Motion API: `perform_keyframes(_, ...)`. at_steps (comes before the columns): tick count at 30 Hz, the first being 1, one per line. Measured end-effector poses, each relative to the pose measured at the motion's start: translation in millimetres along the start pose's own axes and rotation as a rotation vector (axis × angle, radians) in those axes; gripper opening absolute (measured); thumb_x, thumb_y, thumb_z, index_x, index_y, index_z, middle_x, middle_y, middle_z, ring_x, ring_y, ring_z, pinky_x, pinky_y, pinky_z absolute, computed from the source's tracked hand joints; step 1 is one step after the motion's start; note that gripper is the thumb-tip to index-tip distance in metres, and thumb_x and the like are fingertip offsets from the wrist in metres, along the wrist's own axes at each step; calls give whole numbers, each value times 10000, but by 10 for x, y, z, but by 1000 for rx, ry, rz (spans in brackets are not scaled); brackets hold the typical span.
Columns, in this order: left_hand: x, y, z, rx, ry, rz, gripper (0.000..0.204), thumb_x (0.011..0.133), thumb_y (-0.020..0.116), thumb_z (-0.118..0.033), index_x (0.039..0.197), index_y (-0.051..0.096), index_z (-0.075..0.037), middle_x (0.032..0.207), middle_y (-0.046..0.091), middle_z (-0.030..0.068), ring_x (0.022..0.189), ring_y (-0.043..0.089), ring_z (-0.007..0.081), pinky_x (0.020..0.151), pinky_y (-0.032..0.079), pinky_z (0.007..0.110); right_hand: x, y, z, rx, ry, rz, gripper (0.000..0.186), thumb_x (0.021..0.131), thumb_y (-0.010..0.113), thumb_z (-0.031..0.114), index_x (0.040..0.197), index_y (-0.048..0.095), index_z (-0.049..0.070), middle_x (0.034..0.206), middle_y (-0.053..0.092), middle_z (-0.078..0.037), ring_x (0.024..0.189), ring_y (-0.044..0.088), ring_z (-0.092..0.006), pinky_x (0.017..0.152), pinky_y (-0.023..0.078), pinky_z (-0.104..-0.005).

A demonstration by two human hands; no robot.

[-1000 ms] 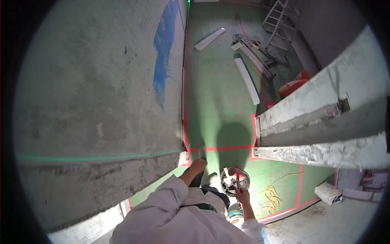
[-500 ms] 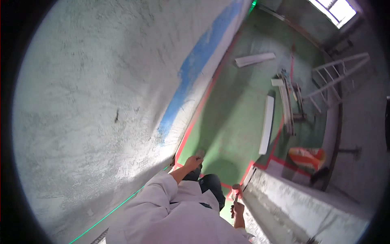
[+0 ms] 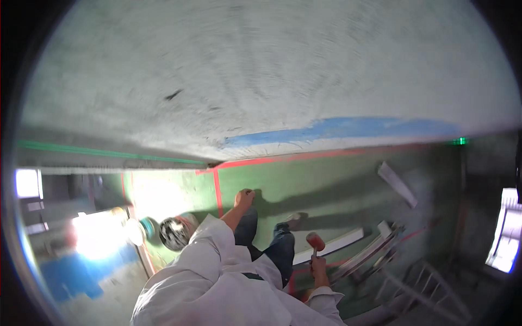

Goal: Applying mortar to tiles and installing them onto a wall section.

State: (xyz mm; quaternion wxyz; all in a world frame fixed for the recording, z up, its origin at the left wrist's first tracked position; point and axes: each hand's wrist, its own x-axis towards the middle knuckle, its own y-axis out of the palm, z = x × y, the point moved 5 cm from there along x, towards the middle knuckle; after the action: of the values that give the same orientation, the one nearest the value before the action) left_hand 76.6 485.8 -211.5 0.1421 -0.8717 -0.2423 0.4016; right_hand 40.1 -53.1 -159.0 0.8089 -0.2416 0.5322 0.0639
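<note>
My right hand (image 3: 318, 265) is wrapped around the handle of a mallet (image 3: 315, 240), its red cylindrical head pointing up and away from me. My left hand (image 3: 244, 199) hangs in front of my left leg, some way out from the foot of the wall. Its fingers are curled in, and whatever they may hold is too small to make out. Ahead rises a rough grey plaster wall (image 3: 261, 70) with a long blue painted band (image 3: 337, 129) low on it.
Red tape (image 3: 283, 158) edges the green floor (image 3: 326, 190). White boards (image 3: 397, 185) and long strips (image 3: 364, 255) lie to the right, near a ladder (image 3: 427, 293). A bucket with dark contents (image 3: 175, 233) stands left, near a glaring light (image 3: 100, 233). A green laser line (image 3: 109, 155) crosses the wall base.
My view has swung left, so the wall now spans the top and the bucket and bright light have come in. The mallet stays in my right hand. My feet have shifted.
</note>
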Motion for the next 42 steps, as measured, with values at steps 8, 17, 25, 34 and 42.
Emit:
perform_keyframes(8,-1149,1468,649,-355,-275,69,351,896,709,-407,1049,848,-123,956,824,95,940,789,253,906,600,395,419,-1198,1096,-960,-813,-80,276,1019,638,275,882,636,36,703,680,-109,573,690,-277,549,555,-478)
perform_keyframes(17,515,2162,1467,-881,-308,-327,376,1008,633,-334,1049,769,14,931,793,124,861,762,205,830,585,375,2597,279,2456,-1306,-586,181,396,1001,701,346,1166,708,-14,876,738,-208,845,747,-348,785,571,-486)
perform_keyframes(25,2882,2874,2049,-699,-192,-493,420,1024,610,-350,1249,748,-24,1010,791,175,918,769,311,874,583,425,4558,2167,3059,-1641,-927,352,419,1009,681,337,1338,700,77,1087,747,-278,1049,711,-496,881,558,-557)
perform_keyframes(34,4795,3278,2787,-1435,-181,-657,759,1118,448,-515,1651,358,18,1647,488,184,1454,530,311,1221,392,433,5783,3349,2702,-1565,-966,594,507,1006,673,294,1471,627,99,1067,741,-286,1068,725,-476,893,555,-526)
perform_keyframes(42,5003,3649,2706,-1372,-143,-764,843,1084,601,-491,1674,286,24,1643,460,284,1524,454,419,1250,358,432,6174,3550,2602,-1475,-1219,513,560,1011,651,174,1564,567,197,829,722,-182,762,734,-283,764,566,-448)
